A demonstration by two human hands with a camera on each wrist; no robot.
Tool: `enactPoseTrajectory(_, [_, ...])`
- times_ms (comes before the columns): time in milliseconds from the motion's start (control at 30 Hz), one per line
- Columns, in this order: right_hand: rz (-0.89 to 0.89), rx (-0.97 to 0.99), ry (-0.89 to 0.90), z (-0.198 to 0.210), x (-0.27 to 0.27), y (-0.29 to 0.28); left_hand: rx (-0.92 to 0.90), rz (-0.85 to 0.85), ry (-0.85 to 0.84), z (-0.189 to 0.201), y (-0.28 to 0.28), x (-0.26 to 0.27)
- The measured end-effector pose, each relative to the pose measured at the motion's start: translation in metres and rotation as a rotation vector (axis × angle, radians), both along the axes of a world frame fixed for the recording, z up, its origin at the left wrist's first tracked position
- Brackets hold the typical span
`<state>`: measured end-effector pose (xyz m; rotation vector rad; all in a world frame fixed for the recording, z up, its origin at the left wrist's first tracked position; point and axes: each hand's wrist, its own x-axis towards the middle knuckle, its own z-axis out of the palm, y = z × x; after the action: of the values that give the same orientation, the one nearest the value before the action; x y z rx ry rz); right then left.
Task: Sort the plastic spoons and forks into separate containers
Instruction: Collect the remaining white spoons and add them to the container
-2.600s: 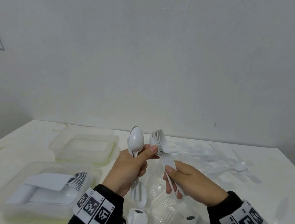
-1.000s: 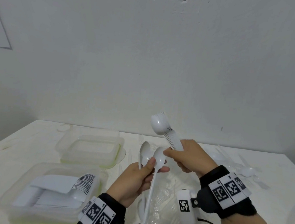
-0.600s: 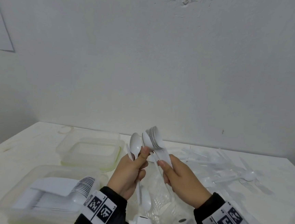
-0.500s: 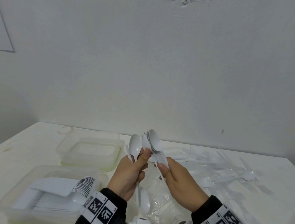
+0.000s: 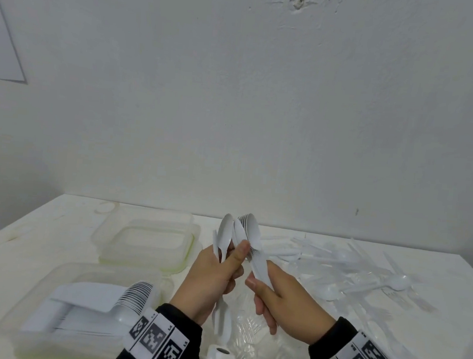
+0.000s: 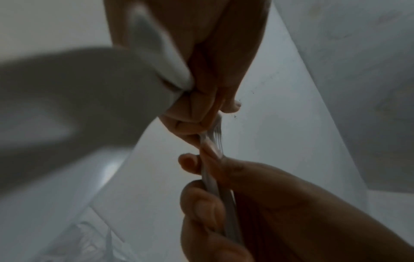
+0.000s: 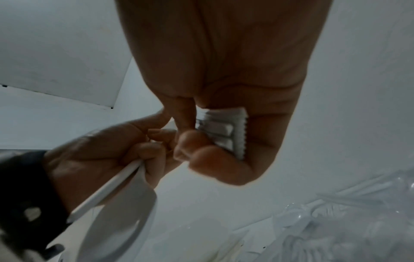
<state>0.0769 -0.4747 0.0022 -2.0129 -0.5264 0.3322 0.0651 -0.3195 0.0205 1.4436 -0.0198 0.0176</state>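
My left hand (image 5: 209,277) grips loose spoons (image 5: 224,235); right hand (image 5: 287,301) clasps nested spoon stack (image 5: 249,232). Only right wrist view shows stack's handle ends (image 7: 226,131) against my palm.

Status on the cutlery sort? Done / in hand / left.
Done: the near container already holds a nested row of white utensils; whether spoons or forks, I cannot tell.

In hand: the right hand grips a nested spoon stack; the left hand holds a few loose spoons beside it.

Left: the far container looks empty, and a scattered pile of cutlery remains on the table.
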Motion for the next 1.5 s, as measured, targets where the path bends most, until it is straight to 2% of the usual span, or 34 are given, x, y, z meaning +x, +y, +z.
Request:
enactPoseTrajectory(167, [0.019, 0.040, 0.009, 0.000, -0.003, 0.001, 0.043, 0.068, 0.010, -0.002, -0.003, 0.001])
enactPoseTrajectory(367, [-0.006, 0.273, 0.210, 0.000, -0.005, 0.000, 0.036, -0.019, -0.010, -0.003, 0.000, 0.000])
enactPoseTrajectory(500, [0.042, 0.381, 0.295, 0.002, -0.004, -0.005, 0.053, -0.077, -0.038, -0.004, 0.003, -0.001])
enactPoseTrajectory(767, [0.164, 0.377, 0.447, 0.005, -0.001, -0.011, 0.097, -0.081, -0.121, -0.004, 0.002, -0.004])
enactPoseTrajectory(1033, [0.135, 0.247, 0.367, 0.001, 0.000, -0.008, 0.137, -0.068, -0.100, -0.007, 0.000, 0.000])
enactPoseTrajectory(1333, [0.166, 0.394, 0.440, -0.012, 0.006, -0.008, 0.162, -0.086, -0.085, -0.010, 0.002, 0.002])
enactPoseTrajectory(1433, [0.083, 0.498, 0.483, -0.008, 0.012, -0.013, 0.159, -0.069, -0.067, -0.009, 0.004, 0.004])
enactPoseTrajectory(1500, [-0.025, 0.527, 0.419, 0.004, 0.017, -0.014, 0.133, -0.052, -0.036, -0.009, 0.005, 0.005])
